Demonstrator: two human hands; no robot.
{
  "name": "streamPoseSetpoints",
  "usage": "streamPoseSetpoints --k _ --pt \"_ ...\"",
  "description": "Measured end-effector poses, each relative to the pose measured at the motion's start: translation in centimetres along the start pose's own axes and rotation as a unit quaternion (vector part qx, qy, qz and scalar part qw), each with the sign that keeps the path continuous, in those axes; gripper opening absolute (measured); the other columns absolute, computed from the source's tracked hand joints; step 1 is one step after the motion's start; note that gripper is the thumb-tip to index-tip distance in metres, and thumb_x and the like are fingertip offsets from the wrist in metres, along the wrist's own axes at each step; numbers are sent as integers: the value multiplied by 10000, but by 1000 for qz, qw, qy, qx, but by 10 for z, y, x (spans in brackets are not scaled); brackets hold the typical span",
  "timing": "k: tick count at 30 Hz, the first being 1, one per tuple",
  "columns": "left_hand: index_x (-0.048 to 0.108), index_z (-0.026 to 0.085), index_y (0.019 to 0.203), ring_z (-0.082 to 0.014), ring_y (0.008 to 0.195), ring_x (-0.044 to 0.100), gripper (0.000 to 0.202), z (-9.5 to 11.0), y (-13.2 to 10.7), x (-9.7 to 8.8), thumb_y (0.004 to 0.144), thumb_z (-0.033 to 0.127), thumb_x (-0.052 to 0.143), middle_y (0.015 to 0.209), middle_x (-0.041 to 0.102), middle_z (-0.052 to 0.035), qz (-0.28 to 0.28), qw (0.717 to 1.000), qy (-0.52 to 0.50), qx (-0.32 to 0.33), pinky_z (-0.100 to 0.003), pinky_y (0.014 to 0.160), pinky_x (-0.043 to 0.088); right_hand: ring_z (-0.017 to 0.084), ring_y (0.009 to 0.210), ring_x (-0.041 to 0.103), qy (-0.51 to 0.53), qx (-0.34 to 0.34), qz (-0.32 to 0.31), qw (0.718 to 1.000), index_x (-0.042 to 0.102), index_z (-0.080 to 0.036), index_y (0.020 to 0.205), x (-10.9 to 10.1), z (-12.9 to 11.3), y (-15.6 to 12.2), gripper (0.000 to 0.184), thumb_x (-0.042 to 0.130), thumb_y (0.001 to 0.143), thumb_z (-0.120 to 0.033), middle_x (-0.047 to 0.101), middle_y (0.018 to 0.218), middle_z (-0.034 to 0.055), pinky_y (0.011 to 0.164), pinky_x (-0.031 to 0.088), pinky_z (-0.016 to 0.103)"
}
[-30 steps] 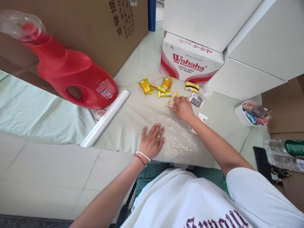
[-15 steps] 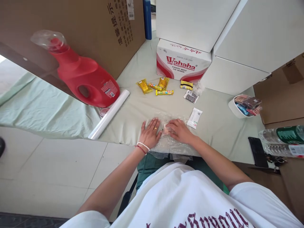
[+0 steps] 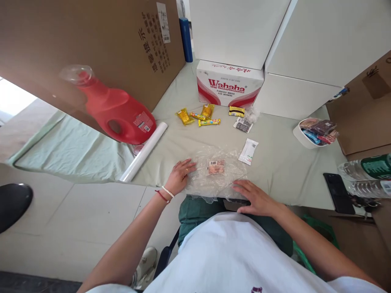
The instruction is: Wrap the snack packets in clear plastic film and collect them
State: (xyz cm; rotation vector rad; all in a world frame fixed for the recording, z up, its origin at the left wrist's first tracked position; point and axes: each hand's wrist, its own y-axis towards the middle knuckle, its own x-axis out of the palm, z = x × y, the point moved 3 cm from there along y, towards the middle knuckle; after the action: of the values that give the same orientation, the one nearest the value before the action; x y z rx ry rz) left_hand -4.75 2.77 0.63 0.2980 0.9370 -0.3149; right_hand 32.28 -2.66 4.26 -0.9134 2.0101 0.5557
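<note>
A sheet of clear plastic wrap (image 3: 201, 183) lies crinkled at the table's front edge. On its middle rests a small pinkish packet (image 3: 216, 167) with a barcode label. My left hand (image 3: 180, 176) is at the sheet's left side, fingers stretched out and touching the film's edge. At the lower right corner of the film is my right hand (image 3: 254, 198), its fingers apart and nothing visible in them. Beyond the film to the right lies a white sachet (image 3: 248, 151).
Several yellow snack packets (image 3: 209, 122) and a dark-printed sachet (image 3: 243, 125) lie before a Wahaba box (image 3: 229, 85). Left are a red jug (image 3: 122, 110) and a roll of film (image 3: 145, 150). Right are a white tub (image 3: 302, 136), a phone (image 3: 338, 193) and plastic bottles (image 3: 354, 170).
Both hands have drawn away from the packet, the left to the left, the right towards me and to the right. The packet now shows uncovered on the film. The camera view has shifted.
</note>
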Motion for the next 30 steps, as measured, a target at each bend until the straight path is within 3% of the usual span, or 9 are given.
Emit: streamPoseSetpoints --k 3,8,11,14,16,19,22,26,30 --pt "639 274 1395 -240 1532 417 738 2 -15 -3 722 45 438 1551 583 -41 -68 996 50 13 -597 1285 240 342 1463 456 -65 5 -9 998 506 -202 1534 22 -4 -12 693 774 903 -307 484 1596 174 1215 390 603" --pt "504 237 1540 -363 1595 270 759 16 -38 0 797 316 638 1695 366 -121 -75 991 98 45 -652 1289 101 287 1250 615 -26 23 73 997 727 -209 1207 24 -1 1 250 553 1030 -236 653 1390 157 1056 534 544" --pt "652 304 1402 -398 1606 218 602 26 -40 4 838 507 702 1650 453 -90 -11 993 115 26 -674 1281 42 238 1174 654 72 33 105 991 740 -231 1147 2 5 16 266 499 1063 -304 670 1337 148 984 574 449" --pt "798 312 1046 -346 1580 308 260 32 -28 11 933 462 618 1493 636 -37 60 994 91 -13 -634 1297 75 207 1085 691 152 59 111 980 736 -233 1138 -21 18 35 302 485 1069 -386 715 1220 117 953 569 381" --pt "778 275 844 -315 1539 387 309 30 -13 14 983 389 526 1348 729 -32 113 989 65 -73 -620 1295 133 196 960 709 176 107 101 973 740 -223 1084 -33 31 50 337 477 1062 -432 749 1077 84 880 566 344" --pt "716 246 755 -340 1483 446 290 17 11 17 954 355 535 1241 761 -65 194 956 41 -216 -644 1257 234 192 783 687 132 239 61 960 734 -201 1085 -47 54 71 335 471 1043 -404 750 893 48 751 533 307" --pt "700 229 832 -389 1481 416 115 4 30 15 826 337 660 1332 686 -133 257 915 37 -309 -638 1220 314 221 857 685 -8 322 33 946 689 -189 1272 -67 65 95 338 549 997 -328 762 1019 80 768 504 315" --pt "674 181 1055 -385 1498 371 313 5 33 -2 756 271 663 1436 563 -195 336 885 57 -317 -592 1215 335 281 1157 615 -127 256 45 957 662 -189 1343 -90 61 143 371 559 1003 -298 703 1253 133 916 488 351" --pt "688 182 1068 -340 1313 535 308 35 7 -18 787 163 563 1278 639 -164 425 856 126 -268 -557 1150 355 286 1237 554 -128 138 -61 980 641 -156 1386 -80 59 196 458 656 932 -215 659 1354 148 1047 433 362"
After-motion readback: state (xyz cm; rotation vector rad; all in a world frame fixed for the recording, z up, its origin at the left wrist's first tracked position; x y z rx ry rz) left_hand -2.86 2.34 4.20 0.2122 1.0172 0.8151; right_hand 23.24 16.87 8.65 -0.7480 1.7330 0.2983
